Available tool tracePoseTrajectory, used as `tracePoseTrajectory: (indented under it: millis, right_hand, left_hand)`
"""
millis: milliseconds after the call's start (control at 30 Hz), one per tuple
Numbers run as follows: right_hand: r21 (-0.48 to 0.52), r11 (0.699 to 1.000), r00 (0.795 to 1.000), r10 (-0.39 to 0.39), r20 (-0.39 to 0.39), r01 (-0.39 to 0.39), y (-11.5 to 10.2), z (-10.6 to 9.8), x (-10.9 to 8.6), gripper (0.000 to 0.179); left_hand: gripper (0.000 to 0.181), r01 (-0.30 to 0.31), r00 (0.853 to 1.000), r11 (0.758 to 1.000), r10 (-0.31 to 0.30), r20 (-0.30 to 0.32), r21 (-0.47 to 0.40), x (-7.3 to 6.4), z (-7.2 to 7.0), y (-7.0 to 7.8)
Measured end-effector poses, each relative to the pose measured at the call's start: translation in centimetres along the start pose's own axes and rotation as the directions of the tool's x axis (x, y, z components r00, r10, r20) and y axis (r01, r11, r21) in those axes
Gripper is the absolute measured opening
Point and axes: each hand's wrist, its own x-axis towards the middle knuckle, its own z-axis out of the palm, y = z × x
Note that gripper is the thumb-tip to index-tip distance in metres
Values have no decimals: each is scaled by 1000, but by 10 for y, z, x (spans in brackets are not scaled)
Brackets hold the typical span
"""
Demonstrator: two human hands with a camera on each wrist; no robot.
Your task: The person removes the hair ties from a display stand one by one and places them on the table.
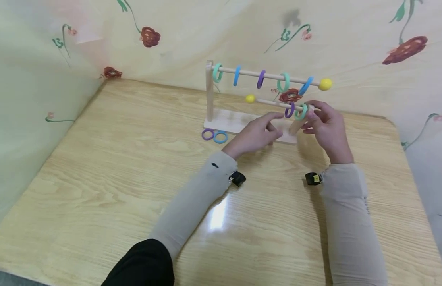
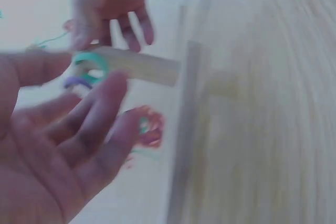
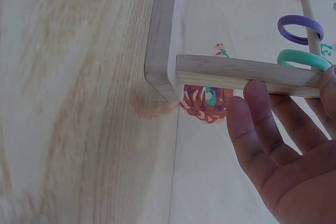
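A wooden stand [image 1: 228, 117] with two rods stands near the table's back edge. My right hand [image 1: 328, 127] grips the top of its short post [image 3: 236, 72], thumb near the rod end and fingers behind the wood. A green ring [image 3: 302, 56] hangs on the lower rod [image 1: 272, 103] close to this post, with a purple ring [image 3: 299, 20] beside it. Just left of those rings is my left hand [image 1: 258, 133], its fingers loosely bent and holding nothing. In the left wrist view its fingertips [image 2: 118, 82] overlap the rings.
The upper rod [image 1: 247, 72] carries several green, blue and purple rings and ends in a yellow ball [image 1: 325, 84]. Another yellow ball [image 1: 250, 98] caps the lower rod. A loose purple ring [image 1: 207, 140] and blue ring [image 1: 221, 142] lie on the table [image 1: 135, 159] before the base.
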Motion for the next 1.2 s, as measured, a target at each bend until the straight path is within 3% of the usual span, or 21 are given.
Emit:
tracePoseTrajectory:
  millis: [100,200,367,567,900,1200]
  right_hand:
    - [-11,1000,1000,-6,10,6,-1,5,-1,38]
    - [-19,1000,1000,-2,18,3,-2,8,-3,39]
    - [-4,1000,1000,-1,15,1,-4,8,-4,39]
    - [-5,1000,1000,5,-2,-5,-4,3,-3,38]
    - [22,999,999,34,-10,-34,-1,3,-2,37]
    - [10,998,998,59,-6,-59,-3,2,0,37]
  left_hand:
    - [54,11,993,998,-18,-115,-62,12,9,-3]
    - [48,2,985,994,-20,-169,-111,19,16,-5]
    - [34,-8,978,993,-17,-208,-116,25,20,-8]
    - [24,-16,968,991,-18,-249,-134,26,16,-8]
    - [24,-31,964,987,-13,-265,-160,21,-3,-16]
    - [24,5,980,976,-47,-191,-218,4,-45,-18]
